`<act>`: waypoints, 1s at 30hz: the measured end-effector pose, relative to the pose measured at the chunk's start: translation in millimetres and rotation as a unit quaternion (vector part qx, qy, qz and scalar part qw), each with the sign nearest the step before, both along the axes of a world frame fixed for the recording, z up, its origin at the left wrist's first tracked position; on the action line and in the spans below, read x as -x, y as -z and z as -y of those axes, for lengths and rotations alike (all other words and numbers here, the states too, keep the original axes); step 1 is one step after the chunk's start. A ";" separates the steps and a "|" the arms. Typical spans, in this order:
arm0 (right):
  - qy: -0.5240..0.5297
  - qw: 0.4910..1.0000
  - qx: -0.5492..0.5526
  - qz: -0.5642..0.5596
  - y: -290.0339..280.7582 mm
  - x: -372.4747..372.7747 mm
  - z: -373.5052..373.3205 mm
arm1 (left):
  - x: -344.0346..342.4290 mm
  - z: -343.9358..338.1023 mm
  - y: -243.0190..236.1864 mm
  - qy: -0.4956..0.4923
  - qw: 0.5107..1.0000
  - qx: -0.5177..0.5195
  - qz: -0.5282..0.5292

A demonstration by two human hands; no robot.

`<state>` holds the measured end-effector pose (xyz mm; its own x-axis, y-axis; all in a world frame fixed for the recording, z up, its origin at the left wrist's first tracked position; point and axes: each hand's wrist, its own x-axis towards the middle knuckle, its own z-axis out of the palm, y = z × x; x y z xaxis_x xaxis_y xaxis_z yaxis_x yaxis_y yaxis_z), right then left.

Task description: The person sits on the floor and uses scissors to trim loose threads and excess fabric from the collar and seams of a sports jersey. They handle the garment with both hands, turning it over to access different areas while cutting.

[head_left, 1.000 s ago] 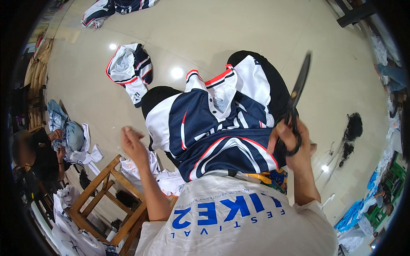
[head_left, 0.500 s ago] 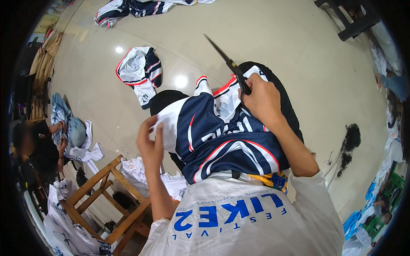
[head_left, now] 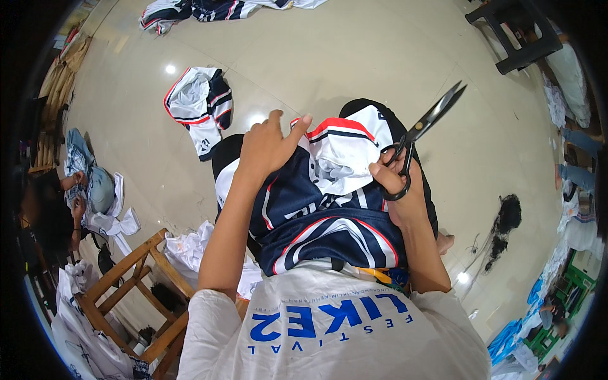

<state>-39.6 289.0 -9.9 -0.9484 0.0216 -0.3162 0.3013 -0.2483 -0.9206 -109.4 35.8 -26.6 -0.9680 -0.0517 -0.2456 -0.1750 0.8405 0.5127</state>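
A navy, white and red jersey [head_left: 292, 201] lies bunched across my lap, its white inside showing at the neck. My right hand [head_left: 405, 193] grips a pair of black-handled scissors [head_left: 425, 126] by the finger loops. The blades are nearly closed and point up to the right, beyond the jersey's right edge. Over the jersey's upper left part is my left hand [head_left: 269, 145], thumb and fingers apart, close to the red-edged trim. Whether its fingertips touch the cloth, I cannot tell.
On the tiled floor ahead lies another jersey [head_left: 190, 104], with more jerseys [head_left: 221, 9] farther off. A wooden stool frame [head_left: 136, 285] stands at left, near a seated person [head_left: 54, 212] handling cloth. Black threads [head_left: 503, 228] lie at right; a black stool [head_left: 516, 35] stands far right.
My left hand has moved from the jersey's left side up and right toward the collar. The scissors have swung from pointing up-left to up-right as my right hand turned and lowered.
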 end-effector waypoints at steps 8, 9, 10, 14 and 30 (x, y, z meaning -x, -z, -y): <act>0.036 0.999 0.018 0.007 3.8 -3.2 -0.6 | -10.1 -7.7 39.9 0.057 0.998 0.008 0.022; 0.036 0.999 0.009 0.009 3.7 -2.0 -1.1 | -15.9 -2.4 37.6 0.021 0.999 -0.024 -0.022; 0.038 0.999 -0.001 0.011 5.1 -1.4 -2.1 | -21.8 4.7 29.5 -0.056 0.994 -0.088 -0.037; 0.030 0.997 -0.069 -0.020 4.8 -0.8 -7.8 | -58.3 39.4 -14.2 -0.248 0.761 -0.594 -0.073; -0.044 0.998 -0.039 0.002 10.7 -3.0 9.8 | -138.6 34.3 -3.6 -0.227 0.939 -0.239 -0.097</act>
